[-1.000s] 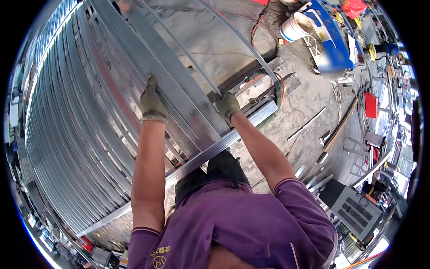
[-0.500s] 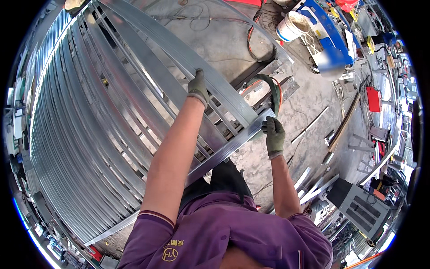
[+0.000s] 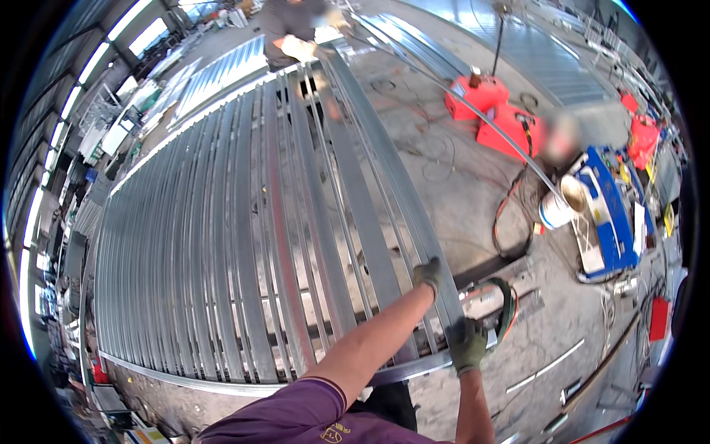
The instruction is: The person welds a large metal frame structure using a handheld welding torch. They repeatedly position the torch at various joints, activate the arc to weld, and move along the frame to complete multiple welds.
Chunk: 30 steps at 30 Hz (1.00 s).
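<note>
Outer slat: long grey metal channel, smooth, dull sheen, lengthwise ridges. It lies along the right edge of a slatted metal frame, running from the far edge to the near right corner.

Left hand, olive fabric glove: on the outer slat's inner side, short of the near edge, fingers partly curled over the metal; the grip underneath is hidden. Right hand, same kind of glove: at the slat's near end, by the near right corner, fingers bent against it; how firmly it holds, cannot tell.

Frame: slats packed close toward the left edge, wider gaps toward the right, concrete showing through. One slat carries a reddish streak. Bright, straight-sided rail closes the near edge; fisheye bends it.

Far edge: a co-worker in dark clothing, pale-gloved hand at the frame.

Right of the frame: rough, stained concrete floor, a broad strip crossed by thin cables. A green-and-orange hose loop lies just beside the near right corner, limiting room there. Farther right, well apart from the hands: white round bucket, blue tray-like piece, two red boxy units.
</note>
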Tool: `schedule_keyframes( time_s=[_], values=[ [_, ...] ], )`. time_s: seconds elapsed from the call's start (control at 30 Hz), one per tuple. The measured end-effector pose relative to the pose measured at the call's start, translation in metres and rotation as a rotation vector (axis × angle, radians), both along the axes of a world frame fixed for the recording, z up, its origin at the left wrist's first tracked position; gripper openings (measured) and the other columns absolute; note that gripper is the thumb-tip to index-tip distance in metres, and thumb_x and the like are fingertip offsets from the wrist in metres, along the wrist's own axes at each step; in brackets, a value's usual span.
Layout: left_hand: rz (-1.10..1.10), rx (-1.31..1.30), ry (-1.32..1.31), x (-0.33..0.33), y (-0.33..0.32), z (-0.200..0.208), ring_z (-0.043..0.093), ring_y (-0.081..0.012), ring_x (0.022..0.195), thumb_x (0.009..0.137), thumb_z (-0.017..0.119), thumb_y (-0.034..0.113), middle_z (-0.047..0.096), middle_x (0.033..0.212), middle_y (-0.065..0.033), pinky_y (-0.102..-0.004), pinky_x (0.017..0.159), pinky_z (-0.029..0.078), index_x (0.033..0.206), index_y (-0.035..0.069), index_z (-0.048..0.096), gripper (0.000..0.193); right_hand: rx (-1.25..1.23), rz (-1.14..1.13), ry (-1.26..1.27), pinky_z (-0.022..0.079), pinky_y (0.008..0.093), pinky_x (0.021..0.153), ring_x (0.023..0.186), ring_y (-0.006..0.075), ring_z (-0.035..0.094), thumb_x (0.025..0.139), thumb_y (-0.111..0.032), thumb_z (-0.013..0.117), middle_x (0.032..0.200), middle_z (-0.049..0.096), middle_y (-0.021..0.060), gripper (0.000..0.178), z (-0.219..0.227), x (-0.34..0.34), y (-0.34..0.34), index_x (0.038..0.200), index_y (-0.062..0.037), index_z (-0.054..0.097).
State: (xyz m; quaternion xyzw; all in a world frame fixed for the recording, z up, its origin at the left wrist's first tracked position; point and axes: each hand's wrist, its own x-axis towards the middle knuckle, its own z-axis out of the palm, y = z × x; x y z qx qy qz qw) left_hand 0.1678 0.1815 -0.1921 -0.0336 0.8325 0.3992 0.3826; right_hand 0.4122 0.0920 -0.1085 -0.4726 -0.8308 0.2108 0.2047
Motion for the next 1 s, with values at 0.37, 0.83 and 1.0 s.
schedule_keyframes(
  time_s=[0.37,0.83,1.0],
  values=[
    [-0.373,-0.012,0.37,0.032,-0.042,0.088,0.034,-0.0436,0.155,0.098,0.059,0.054,0.031,0.169,-0.0289,-0.0495,0.123,0.038,0.162,0.0,0.031,0.088,0.134,0.028,-0.042,0.045,0.0603,0.102,0.113,0.0461,0.059,0.08,-0.025,0.074,0.122,0.066,0.0195,0.045,-0.009,0.01,-0.016,0.12,-0.0044,0.067],
    [-1.268,-0.236,0.717,0.012,-0.082,0.124,0.012,-0.0383,0.164,0.098,0.059,0.057,0.015,0.177,-0.0216,-0.0559,0.13,0.017,0.167,0.005,0.028,0.092,0.196,0.046,-0.015,0.045,0.0608,0.102,0.115,0.0448,0.059,0.082,-0.022,0.071,0.119,0.066,0.0189,0.041,-0.026,0.027,-0.011,0.118,-0.0015,0.068],
    [-1.288,-0.257,0.762,0.019,-0.085,0.114,0.009,-0.0382,0.165,0.097,0.06,0.057,0.014,0.177,-0.0209,-0.0564,0.13,0.015,0.168,0.006,0.026,0.094,0.183,0.055,-0.044,0.045,0.0605,0.103,0.116,0.0464,0.058,0.083,-0.021,0.07,0.124,0.066,0.0208,0.042,-0.02,0.029,-0.012,0.119,0.0005,0.069]
  ],
)
